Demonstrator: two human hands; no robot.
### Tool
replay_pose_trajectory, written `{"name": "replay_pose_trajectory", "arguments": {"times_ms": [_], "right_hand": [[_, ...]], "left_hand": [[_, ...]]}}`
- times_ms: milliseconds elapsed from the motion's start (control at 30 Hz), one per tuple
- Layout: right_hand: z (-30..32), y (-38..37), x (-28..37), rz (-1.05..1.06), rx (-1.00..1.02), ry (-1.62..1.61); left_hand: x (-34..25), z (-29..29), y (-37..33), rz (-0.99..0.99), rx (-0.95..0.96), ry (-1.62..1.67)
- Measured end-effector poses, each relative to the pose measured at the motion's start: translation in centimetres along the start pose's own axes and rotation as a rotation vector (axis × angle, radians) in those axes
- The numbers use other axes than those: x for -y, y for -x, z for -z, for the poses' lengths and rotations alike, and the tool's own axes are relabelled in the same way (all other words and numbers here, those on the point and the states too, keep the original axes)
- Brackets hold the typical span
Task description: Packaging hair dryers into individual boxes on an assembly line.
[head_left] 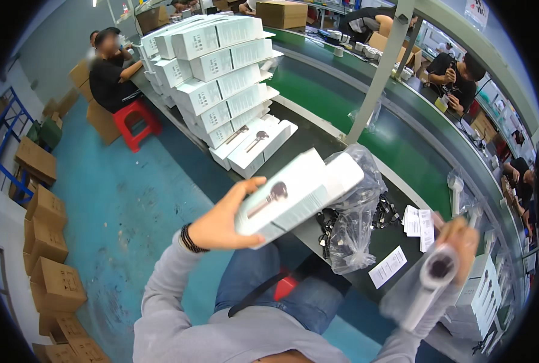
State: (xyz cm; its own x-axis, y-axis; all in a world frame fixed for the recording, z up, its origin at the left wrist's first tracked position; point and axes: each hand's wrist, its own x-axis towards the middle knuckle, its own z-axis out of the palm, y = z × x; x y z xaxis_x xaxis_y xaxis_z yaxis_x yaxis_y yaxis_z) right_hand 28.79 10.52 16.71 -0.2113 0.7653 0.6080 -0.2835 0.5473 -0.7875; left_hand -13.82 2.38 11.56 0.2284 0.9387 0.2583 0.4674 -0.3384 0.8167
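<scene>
My left hand (221, 219) grips one end of a white carton (300, 192) printed with a picture of a round-headed, long-handled device. Its far end has a raised flap, and the carton is tilted above the table edge. Over on the right, my right hand (461, 243) is closed around a white device (437, 271) with a round head and a long handle, in what looks like a see-through plastic bag, blurred by motion. Between my hands lie a plastic bag (353, 242) among black cables (385, 213), a few printed leaflets (419, 226) and one separate leaflet (388, 267).
A tall stack of white cartons (221, 63) stands at the far left of the table. Beyond runs a green conveyor belt (318, 91), with a metal post (381, 72) beside it. More white cartons (478, 296) are at the right. Other people work around the line.
</scene>
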Motion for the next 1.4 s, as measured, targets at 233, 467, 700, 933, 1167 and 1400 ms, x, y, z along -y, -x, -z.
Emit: {"name": "replay_pose_trajectory", "arguments": {"times_ms": [233, 467, 700, 933, 1167, 1400], "right_hand": [[-11.8, 6.9, -6.4, -0.471, 0.042, -0.585], [-13.1, 11.0, -8.1, -0.596, 0.008, -0.551], [-11.0, 13.9, -8.5, -0.339, -0.34, -0.601], [-7.7, 14.5, -5.3, -0.091, -0.625, -0.647], [-7.1, 12.2, -2.3, 0.073, -0.731, -0.6], [-11.1, 10.7, -6.7, 0.293, -0.743, -0.279]], "left_hand": [[-2.4, -6.1, 2.9, -0.029, 0.044, -0.084], [0.5, -9.8, 6.4, 0.103, 0.213, 0.348], [3.1, -9.2, 6.6, 0.218, 0.395, 0.329], [3.9, -9.7, 6.9, 0.424, 0.391, 0.318], [3.9, -10.5, 5.7, 0.22, 0.528, 0.095], [4.6, -11.2, 5.7, 0.307, 0.711, 0.219]]}}
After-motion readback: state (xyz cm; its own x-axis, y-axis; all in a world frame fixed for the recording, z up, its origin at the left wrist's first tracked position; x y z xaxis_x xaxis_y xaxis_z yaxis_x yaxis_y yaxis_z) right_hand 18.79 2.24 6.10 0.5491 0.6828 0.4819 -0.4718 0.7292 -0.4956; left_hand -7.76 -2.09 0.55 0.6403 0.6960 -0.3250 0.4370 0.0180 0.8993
